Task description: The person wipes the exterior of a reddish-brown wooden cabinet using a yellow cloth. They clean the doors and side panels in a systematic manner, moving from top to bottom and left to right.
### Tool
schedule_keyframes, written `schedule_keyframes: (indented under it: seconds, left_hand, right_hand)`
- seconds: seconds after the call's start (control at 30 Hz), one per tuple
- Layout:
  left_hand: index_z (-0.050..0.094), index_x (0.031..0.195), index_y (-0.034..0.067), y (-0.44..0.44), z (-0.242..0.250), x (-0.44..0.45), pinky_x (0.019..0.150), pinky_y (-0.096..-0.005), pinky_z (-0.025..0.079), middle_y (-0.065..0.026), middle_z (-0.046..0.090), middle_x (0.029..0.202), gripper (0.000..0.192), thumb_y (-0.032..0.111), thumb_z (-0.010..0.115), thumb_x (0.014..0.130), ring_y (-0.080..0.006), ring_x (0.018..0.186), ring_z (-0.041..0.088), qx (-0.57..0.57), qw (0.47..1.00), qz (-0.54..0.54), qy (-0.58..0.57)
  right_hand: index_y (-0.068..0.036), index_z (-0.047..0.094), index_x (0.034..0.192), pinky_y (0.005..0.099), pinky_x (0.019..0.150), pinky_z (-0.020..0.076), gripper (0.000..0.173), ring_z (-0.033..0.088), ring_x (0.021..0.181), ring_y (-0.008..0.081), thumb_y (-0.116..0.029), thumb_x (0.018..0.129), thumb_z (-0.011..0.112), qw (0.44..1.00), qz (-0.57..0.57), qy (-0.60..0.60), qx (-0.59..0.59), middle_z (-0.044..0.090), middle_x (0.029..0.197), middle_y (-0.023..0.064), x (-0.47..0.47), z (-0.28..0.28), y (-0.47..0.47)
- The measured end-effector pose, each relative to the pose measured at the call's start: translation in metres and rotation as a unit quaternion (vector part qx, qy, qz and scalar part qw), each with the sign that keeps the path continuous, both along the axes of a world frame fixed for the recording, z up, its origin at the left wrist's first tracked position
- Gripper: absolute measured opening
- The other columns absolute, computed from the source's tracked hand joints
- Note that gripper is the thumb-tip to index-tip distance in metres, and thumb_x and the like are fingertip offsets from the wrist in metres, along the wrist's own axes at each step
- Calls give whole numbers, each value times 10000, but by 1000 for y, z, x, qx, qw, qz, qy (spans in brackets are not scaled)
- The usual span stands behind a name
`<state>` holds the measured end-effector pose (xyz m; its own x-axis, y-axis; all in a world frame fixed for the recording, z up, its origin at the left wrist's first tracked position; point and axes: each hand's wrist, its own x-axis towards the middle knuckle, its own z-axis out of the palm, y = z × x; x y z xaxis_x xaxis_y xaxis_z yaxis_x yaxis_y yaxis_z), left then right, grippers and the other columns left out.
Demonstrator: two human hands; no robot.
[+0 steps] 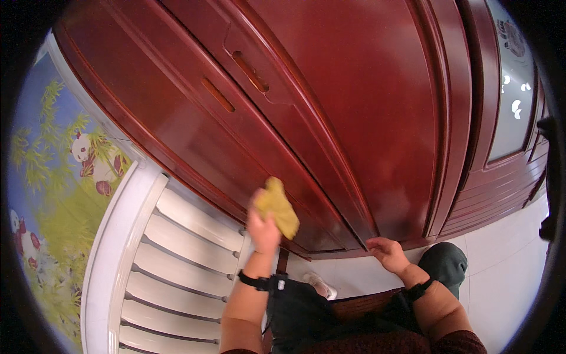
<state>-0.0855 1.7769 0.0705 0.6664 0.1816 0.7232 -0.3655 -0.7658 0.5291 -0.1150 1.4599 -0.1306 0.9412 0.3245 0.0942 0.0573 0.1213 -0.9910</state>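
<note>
My left hand [264, 232] grips a yellow cloth [279, 208] and holds it at the lower part of a glossy red-brown wooden cabinet door [185, 128]; hand and cloth are slightly blurred. To the right, my right hand [389, 254] has loosely bent fingers with nothing visible between them. Its fingertips are at the bottom of the neighbouring door [362, 106], close to the seam between the two doors; whether they touch the wood I cannot tell. Each door has a slot-shaped recessed handle, one at the left door [218, 94] and one at the right door [250, 71].
A white slatted radiator-like unit [177, 265] stands at the left, beside a wall picture of pandas and bamboo [57, 155]. At the right is a wooden door with a glass pane [513, 97]. Pale tiles [491, 265] cover the floor. A light shoe [319, 284] shows below the cabinet.
</note>
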Motion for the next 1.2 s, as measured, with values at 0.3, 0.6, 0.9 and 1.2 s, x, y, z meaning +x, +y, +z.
schedule_keyframes:
  seconds: [0.3,0.6,0.9,1.2]
  left_hand:
    - [567,1298,14,-31,319,65,834,-356,549,-109,664,1167,324,122,562,993,-208,971,671,-107,939,-56,-323]
    - [674,1206,10,-97,357,94,931,-413,511,-192,656,1148,404,180,719,843,-364,1063,646,215,868,124,-431]
    - [654,1218,-25,-89,164,78,934,-446,506,-208,618,1161,388,114,715,860,-395,1078,609,282,897,93,-328]
    - [682,1243,213,-55,44,59,970,-410,404,10,585,1130,404,170,684,841,-211,1043,570,458,849,68,-255]
  right_hand:
    - [-2,643,1227,296,854,529,288,655,983,160,-39,942,644,1000,-7,3,4,712,1063,97,2,-3,-1]
    - [10,652,1205,311,880,528,270,655,1013,174,-25,938,634,1000,-17,23,-11,706,1094,119,1,-5,-1]
    - [11,649,1207,320,883,528,268,653,1017,185,-15,942,618,1000,-6,6,-18,703,1109,120,0,-12,9]
    - [7,668,1181,325,858,536,271,659,960,189,4,916,612,998,-21,-21,-59,715,1062,132,-4,-18,4]
